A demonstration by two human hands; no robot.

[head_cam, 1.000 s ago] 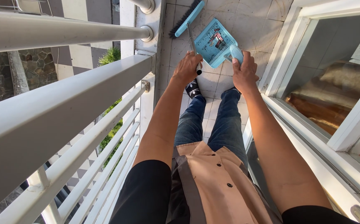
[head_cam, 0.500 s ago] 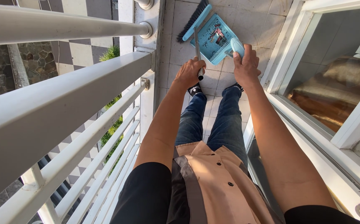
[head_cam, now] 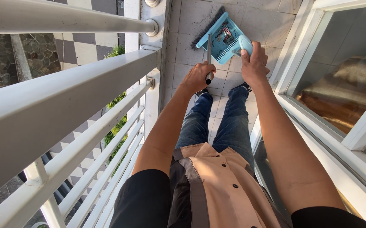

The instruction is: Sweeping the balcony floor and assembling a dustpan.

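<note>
**Broom and dustpan on the balcony floor**

Nearest, the white railing (head_cam: 65, 105) runs along the left. Past the knees, the left hand (head_cam: 197, 77) has its grip closed around the broom (head_cam: 208, 46) handle. The right hand (head_cam: 254, 65) is closed on the dustpan (head_cam: 227, 38) handle. Farther off, the bristles meet the pan on the tiled floor (head_cam: 191, 21).

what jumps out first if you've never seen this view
The light blue plastic dustpan, holding some debris, sits on the pale tiled floor at top centre, with the right hand on its handle. Beside it the left hand grips the thin metal broom handle, whose dark bristles meet the pan. The thick white metal railing fills the left side.
</note>
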